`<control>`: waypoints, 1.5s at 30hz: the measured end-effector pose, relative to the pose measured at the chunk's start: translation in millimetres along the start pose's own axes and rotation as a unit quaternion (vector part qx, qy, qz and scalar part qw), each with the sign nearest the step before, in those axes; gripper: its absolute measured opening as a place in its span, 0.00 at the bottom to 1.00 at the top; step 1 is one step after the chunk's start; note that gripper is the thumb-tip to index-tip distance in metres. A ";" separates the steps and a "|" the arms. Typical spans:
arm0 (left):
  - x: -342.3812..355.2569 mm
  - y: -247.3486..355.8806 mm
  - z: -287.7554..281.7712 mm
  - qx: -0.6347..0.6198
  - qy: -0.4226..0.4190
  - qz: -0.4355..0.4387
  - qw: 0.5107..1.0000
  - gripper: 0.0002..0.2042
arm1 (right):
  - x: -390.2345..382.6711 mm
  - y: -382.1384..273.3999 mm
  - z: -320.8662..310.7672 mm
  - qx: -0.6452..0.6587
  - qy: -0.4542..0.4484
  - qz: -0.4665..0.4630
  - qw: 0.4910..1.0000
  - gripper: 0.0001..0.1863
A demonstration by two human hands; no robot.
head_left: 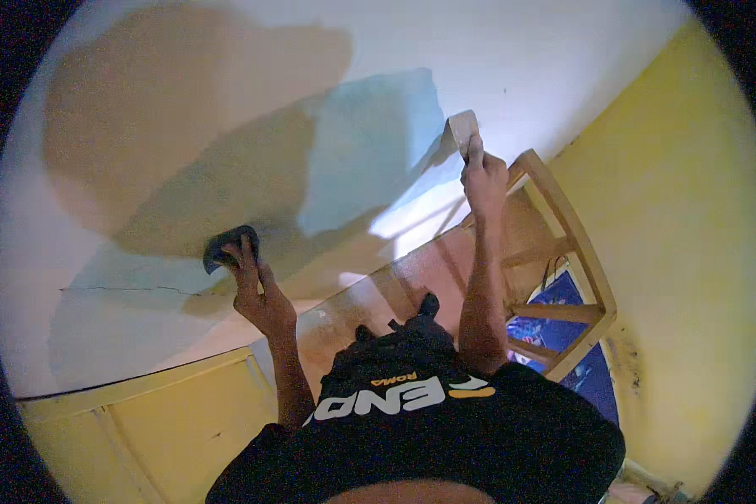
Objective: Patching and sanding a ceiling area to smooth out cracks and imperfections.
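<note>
My left hand [265, 307] reaches up to the pale wall, its fingers closed on a dark rounded piece [220, 244] with a bluish edge. Whether that is a shallow bowl or a pad I cannot tell. Higher up and to the right, my right hand [484, 181] grips a flat tan scraper [462, 128], with a finger stretched along it. The scraper's blade is at or close to the wall, beside the right end of a blue-grey patch [357, 168]. My fist hides its handle.
A thin crack [143, 290] runs across the wall left of my left hand. To the right, a wooden frame with crossbars [575, 227] leans near a yellow wall [689, 210]. Blue patterned fabric [554, 307] shows through it. Yellow panels [185, 412] stand lower left. Shadows darken the wall.
</note>
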State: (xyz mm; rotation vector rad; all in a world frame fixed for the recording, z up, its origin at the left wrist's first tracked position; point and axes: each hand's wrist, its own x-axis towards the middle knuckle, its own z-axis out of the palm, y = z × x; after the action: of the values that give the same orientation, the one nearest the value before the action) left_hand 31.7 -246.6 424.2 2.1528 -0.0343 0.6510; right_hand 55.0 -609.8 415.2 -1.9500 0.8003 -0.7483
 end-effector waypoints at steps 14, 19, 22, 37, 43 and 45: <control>1.9 9.1 -2.2 -0.011 0.012 0.035 0.999 0.19 | 5.4 -1.6 -1.7 -0.041 -0.051 0.046 0.997 0.37; 2.2 8.7 -3.5 -0.038 0.003 0.031 0.999 0.20 | 8.8 1.4 3.9 0.003 -0.015 -0.011 1.000 0.40; 1.8 3.3 -3.0 0.001 0.017 0.046 0.999 0.21 | 1.1 3.7 2.9 0.004 -0.017 0.001 1.000 0.40; 3.2 4.8 -1.9 -0.028 0.002 0.044 0.999 0.20 | 4.0 -2.4 5.0 0.019 -0.020 -0.015 0.999 0.40; 2.4 1.2 -1.6 -0.029 0.012 0.028 0.999 0.20 | -1.2 -10.6 -1.2 -0.005 -0.040 0.027 0.999 0.39; 5.6 4.1 2.2 -0.031 0.012 0.035 0.999 0.20 | -0.5 -16.1 -1.5 -0.004 -0.061 0.077 0.995 0.37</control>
State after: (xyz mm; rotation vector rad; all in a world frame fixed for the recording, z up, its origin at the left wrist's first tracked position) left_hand 36.5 -249.7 428.7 2.0906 -0.1158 0.7081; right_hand 57.5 -603.5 430.0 -1.8963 0.8685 -0.5306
